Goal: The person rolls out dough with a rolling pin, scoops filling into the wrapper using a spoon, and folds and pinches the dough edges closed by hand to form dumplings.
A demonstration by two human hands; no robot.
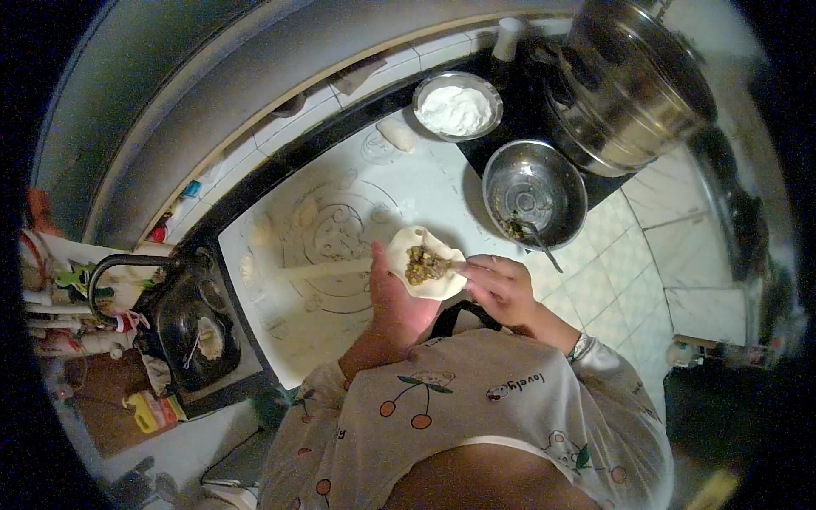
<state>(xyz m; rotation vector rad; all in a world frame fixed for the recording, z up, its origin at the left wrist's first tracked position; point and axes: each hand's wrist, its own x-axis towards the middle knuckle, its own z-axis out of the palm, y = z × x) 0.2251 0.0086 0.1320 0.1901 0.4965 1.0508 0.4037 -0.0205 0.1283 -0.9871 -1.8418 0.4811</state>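
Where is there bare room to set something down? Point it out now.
On the mat, between the far dough lump and the held wrapper; also between the pale rod, left forearm and sink. Crowded: the far right, with the flour bowl, spoon bowl and pot.

Black faucet [115,270] over dark sink [197,319] | tall steel pot [633,89] | perhaps a bottle [507,41] near the pot

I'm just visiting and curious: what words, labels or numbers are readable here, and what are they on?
"lovely": on the patterned shirt.
A second bit of lettering, on the shirt's left side: too unclear to read.
Markings on the white mat: too faint.
Yellow-and-red packet by the sink: too blurred.
No number is readable.
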